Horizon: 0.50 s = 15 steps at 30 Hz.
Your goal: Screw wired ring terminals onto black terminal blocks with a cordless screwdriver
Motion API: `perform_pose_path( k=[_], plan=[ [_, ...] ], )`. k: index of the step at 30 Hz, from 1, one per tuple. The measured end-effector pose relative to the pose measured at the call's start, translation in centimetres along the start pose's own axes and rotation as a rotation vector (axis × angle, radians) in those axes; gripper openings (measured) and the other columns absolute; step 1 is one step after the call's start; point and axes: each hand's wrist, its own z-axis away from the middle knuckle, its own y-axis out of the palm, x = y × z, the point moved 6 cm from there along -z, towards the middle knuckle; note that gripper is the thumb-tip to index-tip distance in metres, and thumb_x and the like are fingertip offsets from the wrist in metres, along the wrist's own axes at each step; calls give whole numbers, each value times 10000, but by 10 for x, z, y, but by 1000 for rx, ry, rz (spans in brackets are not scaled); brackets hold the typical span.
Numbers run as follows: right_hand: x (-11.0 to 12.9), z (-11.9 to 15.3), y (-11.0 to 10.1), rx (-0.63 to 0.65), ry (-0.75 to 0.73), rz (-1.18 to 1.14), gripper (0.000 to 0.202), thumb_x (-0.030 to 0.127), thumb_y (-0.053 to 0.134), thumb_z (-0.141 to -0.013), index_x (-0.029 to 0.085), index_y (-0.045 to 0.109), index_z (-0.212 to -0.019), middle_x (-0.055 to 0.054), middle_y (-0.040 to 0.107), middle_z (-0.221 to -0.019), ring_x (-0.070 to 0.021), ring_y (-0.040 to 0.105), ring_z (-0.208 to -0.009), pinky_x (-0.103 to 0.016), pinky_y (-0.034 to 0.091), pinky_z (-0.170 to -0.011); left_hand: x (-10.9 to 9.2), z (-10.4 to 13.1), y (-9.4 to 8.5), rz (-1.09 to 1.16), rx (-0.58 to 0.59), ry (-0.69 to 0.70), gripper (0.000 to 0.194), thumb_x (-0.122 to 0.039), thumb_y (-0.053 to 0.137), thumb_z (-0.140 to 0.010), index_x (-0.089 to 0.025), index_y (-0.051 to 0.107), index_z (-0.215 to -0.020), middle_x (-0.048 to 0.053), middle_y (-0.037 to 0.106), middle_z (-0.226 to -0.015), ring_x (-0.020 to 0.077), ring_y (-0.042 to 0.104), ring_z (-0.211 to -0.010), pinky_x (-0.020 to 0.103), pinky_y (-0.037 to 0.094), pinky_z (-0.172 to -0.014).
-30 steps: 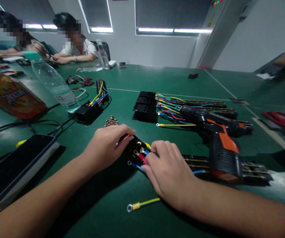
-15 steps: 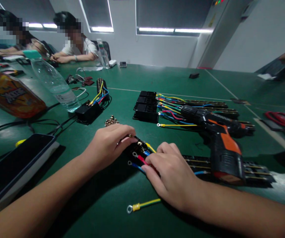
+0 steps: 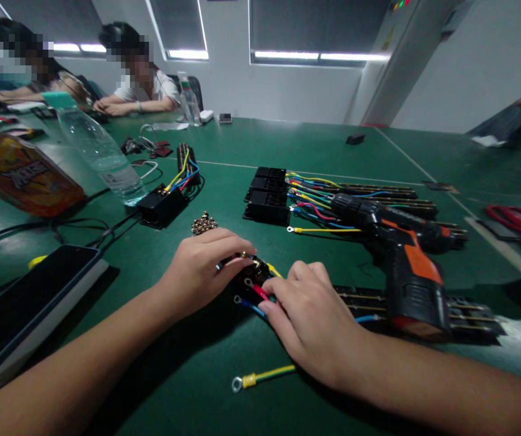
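My left hand [image 3: 206,260] is closed in a pinch on a small brass-coloured screw [image 3: 244,255], just above a black terminal block [image 3: 256,266]. Much of the block is hidden under both hands. Between the thumb and fingers of my right hand [image 3: 317,318] is a red wire [image 3: 260,292], its ring terminal lying over the near edge of the block. Beside it, a blue wire's ring terminal [image 3: 238,299] hangs off the block on the near side. A yellow-sleeved wire [image 3: 273,270] shows behind my right fingers. Close beyond my left hand lies a pile of brass screws [image 3: 204,223].
A cordless drill [image 3: 412,260] lies on wired black strips at right. Several wired black blocks [image 3: 267,206] stand behind. A yellow-green wire [image 3: 260,376] lies in front. Phone [image 3: 28,303], orange drink bottle [image 3: 24,175] and water bottle [image 3: 101,151] are left. Two people sit across the table.
My left hand has shifted slightly right over the block, the screw now showing at its fingertips. The red wire's ring has moved a little to the right; my right hand has barely moved.
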Motion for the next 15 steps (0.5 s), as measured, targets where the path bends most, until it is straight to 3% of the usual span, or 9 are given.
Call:
perform_pose_path(
  k=[3,9,15],
  plan=[
    [0,0,0,-3,5,-49,190,265,473,-988,183,641,-952,-74,617,-869,-244,476,-845,-379,299,-748,2,0,-1,19,-12,-44,160,-235,653,-920,-206,713,-1066,20,749,-930,134,684,-823,243,532,-787],
    [-2,0,-1,11,35,-137,122,232,502,-965,178,610,-947,-64,594,-884,-228,466,-836,-350,327,-725,5,-3,-1,97,-3,-80,82,-253,696,-890,-211,734,-949,7,728,-872,121,657,-761,229,511,-713],
    [-5,-3,-1,45,73,-181,180,345,541,-973,203,638,-1024,-51,594,-869,-226,481,-849,-345,348,-742,6,-4,-1,180,12,-112,81,-248,722,-866,-215,740,-938,4,688,-849,114,619,-739,225,483,-673]
  ],
)
